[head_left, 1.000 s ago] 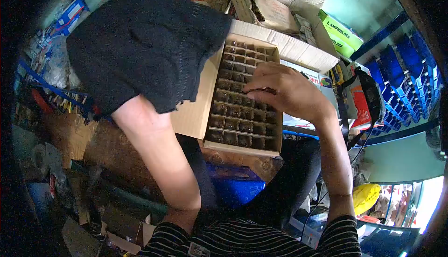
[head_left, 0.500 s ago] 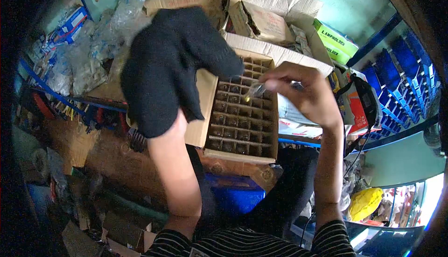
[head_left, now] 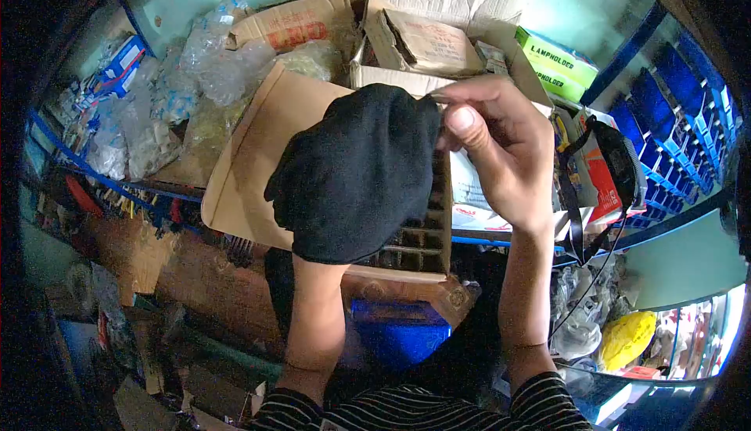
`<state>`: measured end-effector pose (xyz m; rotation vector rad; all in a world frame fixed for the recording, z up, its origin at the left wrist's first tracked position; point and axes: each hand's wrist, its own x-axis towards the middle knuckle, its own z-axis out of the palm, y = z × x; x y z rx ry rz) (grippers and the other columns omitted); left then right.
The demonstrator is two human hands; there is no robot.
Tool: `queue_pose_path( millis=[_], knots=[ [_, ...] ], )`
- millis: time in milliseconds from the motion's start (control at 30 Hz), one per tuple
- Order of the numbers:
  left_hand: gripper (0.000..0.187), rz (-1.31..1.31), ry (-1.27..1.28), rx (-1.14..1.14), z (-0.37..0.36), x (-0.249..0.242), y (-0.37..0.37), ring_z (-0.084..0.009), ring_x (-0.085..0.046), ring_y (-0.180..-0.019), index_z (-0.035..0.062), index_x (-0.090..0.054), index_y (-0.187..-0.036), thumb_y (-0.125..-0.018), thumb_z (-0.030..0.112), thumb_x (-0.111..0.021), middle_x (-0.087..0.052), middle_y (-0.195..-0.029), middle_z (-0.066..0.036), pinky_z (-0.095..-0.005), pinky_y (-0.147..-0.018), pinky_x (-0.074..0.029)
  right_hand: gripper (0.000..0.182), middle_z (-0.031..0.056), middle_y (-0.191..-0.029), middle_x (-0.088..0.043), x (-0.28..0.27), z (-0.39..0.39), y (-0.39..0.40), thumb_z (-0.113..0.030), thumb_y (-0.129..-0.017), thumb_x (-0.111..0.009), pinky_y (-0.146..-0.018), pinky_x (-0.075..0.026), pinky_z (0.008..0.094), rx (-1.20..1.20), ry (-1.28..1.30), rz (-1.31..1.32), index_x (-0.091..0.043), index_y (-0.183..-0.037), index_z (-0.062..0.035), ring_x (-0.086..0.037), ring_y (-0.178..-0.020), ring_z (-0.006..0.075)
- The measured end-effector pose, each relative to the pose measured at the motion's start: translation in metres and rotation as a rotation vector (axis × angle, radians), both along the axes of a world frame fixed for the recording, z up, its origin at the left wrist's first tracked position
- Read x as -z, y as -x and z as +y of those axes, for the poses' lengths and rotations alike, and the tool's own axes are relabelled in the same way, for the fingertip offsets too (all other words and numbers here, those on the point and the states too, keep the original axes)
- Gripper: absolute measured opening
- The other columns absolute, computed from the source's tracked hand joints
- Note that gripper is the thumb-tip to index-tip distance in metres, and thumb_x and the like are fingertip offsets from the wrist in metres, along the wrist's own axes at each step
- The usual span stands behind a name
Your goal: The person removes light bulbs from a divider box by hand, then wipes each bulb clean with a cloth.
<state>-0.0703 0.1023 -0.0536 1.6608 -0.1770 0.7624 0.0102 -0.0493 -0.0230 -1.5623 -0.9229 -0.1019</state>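
A black cloth point(head_left: 360, 173) covers my left hand point(head_left: 356, 169), whose fingers are hidden beneath it. The cloth hangs over the divided cardboard box point(head_left: 418, 276) and hides most of its cells. My right hand point(head_left: 501, 145) is raised at the cloth's upper right edge, with thumb and fingers closed together. A small, thin item shows at its fingertips, too hidden to name. The box's open cardboard flap point(head_left: 250, 157) spreads to the left.
Clear plastic bags point(head_left: 227, 71) lie at the back left. Behind are open cartons point(head_left: 438, 40) and green lampholder boxes point(head_left: 555, 63). Blue bins point(head_left: 665, 118) line the right, near a black strapped bag point(head_left: 618, 165). A blue container point(head_left: 399, 333) stands below.
My left hand and the black cloth have moved right, over the box and up to my right hand. The clear glass bulb held in my right hand is now mostly hidden.
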Motion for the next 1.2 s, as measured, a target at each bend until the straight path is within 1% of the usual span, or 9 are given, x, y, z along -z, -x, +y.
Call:
queue_pose_path(
  millis=[200, 367, 467, 600, 667, 767, 933, 1067, 1200],
  knots=[
    [0.014, 0.023, -0.011, -0.003, 0.004, -0.007, -0.005, -0.0190, -0.061, -0.079, 0.0045, -0.060, -0.096, -0.094, 0.018, -0.056, -0.062, -0.087, -0.005, -0.0325, -0.070, -0.050, 0.019, 0.0101, -0.093, -0.070, 0.011, 0.007, -0.012, -0.004, -0.083, -0.072, -0.079, -0.052, 0.0304, -0.042, -0.119, -0.327, -0.066, -0.100, 0.0005, -0.067, -0.087, 0.0170],
    [0.012, 0.115, 0.063, 0.075, 0.010, -0.015, -0.002, -0.0172, -0.060, -0.077, 0.0052, -0.059, -0.095, -0.093, 0.017, -0.058, -0.061, -0.084, -0.003, -0.0315, -0.067, -0.049, 0.020, 0.0091, -0.097, -0.069, 0.017, 0.008, -0.008, -0.002, -0.084, -0.071, -0.084, -0.051, 0.0293, -0.175, -0.259, -0.065, -0.063, -0.102, 0.0013, -0.065, -0.094, 0.0161],
    [0.011, 0.201, 0.995, 0.351, -0.008, -0.009, 0.004, -0.0120, -0.057, -0.073, 0.0068, -0.057, -0.095, -0.096, 0.018, -0.058, -0.058, -0.083, 0.001, -0.0276, -0.065, -0.049, 0.021, 0.0083, -0.101, -0.067, 0.020, 0.009, -0.006, -0.004, -0.088, -0.069, -0.086, -0.051, 0.0278, -0.285, -0.345, 0.093, -0.060, -0.106, 0.0017, -0.064, -0.095, 0.0142],
    [0.020, 0.003, 0.619, 0.254, -0.001, -0.004, -0.014, -0.0157, -0.061, -0.081, 0.0040, -0.060, -0.110, -0.094, 0.015, -0.059, -0.064, -0.095, -0.003, -0.0298, -0.072, -0.051, 0.021, 0.0090, -0.101, -0.067, 0.020, 0.017, 0.000, -0.008, -0.088, -0.070, -0.085, -0.050, 0.0282, -0.086, -0.351, 0.067, -0.061, -0.104, 0.0017, -0.064, -0.093, 0.0153],
    [0.022, -0.095, -0.116, -0.064, 0.001, -0.007, -0.018, -0.0173, -0.062, -0.085, 0.0031, -0.060, -0.112, -0.094, 0.015, -0.059, -0.065, -0.099, -0.005, -0.0313, -0.075, -0.051, 0.022, 0.0108, -0.104, -0.067, 0.022, 0.024, 0.005, -0.009, -0.086, -0.072, -0.086, -0.049, 0.0303, 0.113, -0.329, 0.042, -0.062, -0.103, 0.0013, -0.064, -0.096, 0.0185],
    [0.022, -0.091, -0.035, -0.069, -0.005, -0.004, -0.018, -0.0178, -0.062, -0.086, 0.0031, -0.060, -0.112, -0.094, 0.015, -0.059, -0.065, -0.099, -0.005, -0.0316, -0.076, -0.051, 0.026, 0.0139, -0.113, -0.063, 0.023, 0.030, -0.004, -0.008, -0.081, -0.075, -0.090, -0.047, 0.0344, 0.222, -0.279, -0.469, -0.066, -0.103, -0.0008, -0.061, -0.103, 0.0248],
    [0.023, -0.063, 0.129, -0.034, -0.002, -0.001, -0.016, -0.0185, -0.062, -0.087, 0.0030, -0.060, -0.113, -0.094, 0.015, -0.059, -0.065, -0.100, -0.005, -0.0320, -0.077, -0.051, 0.021, 0.0134, -0.118, -0.060, 0.010, 0.009, -0.001, -0.011, -0.084, -0.068, -0.089, -0.047, 0.0343, 0.236, -0.115, -0.625, -0.071, -0.105, -0.0067, -0.058, -0.103, 0.0254],
    [0.023, -0.053, 0.142, -0.032, -0.002, 0.001, -0.012, -0.0191, -0.062, -0.089, 0.0030, -0.060, -0.113, -0.094, 0.015, -0.059, -0.065, -0.101, -0.006, -0.0323, -0.078, -0.050, 0.026, 0.0078, -0.098, -0.060, 0.008, 0.010, -0.002, -0.018, -0.089, -0.068, -0.076, -0.048, 0.0292, 0.182, -0.346, -0.330, -0.067, -0.112, -0.0060, -0.058, -0.087, 0.0168],
    [0.023, -0.038, 0.078, -0.030, -0.011, 0.006, -0.011, -0.0197, -0.062, -0.090, 0.0029, -0.060, -0.114, -0.094, 0.015, -0.058, -0.065, -0.102, -0.006, -0.0326, -0.079, -0.050, 0.029, 0.0054, -0.084, -0.061, 0.006, 0.006, 0.006, -0.019, -0.086, -0.072, -0.071, -0.047, 0.0279, 0.010, -0.186, -0.181, -0.068, -0.112, -0.0058, -0.058, -0.079, 0.0161]
  ],
)
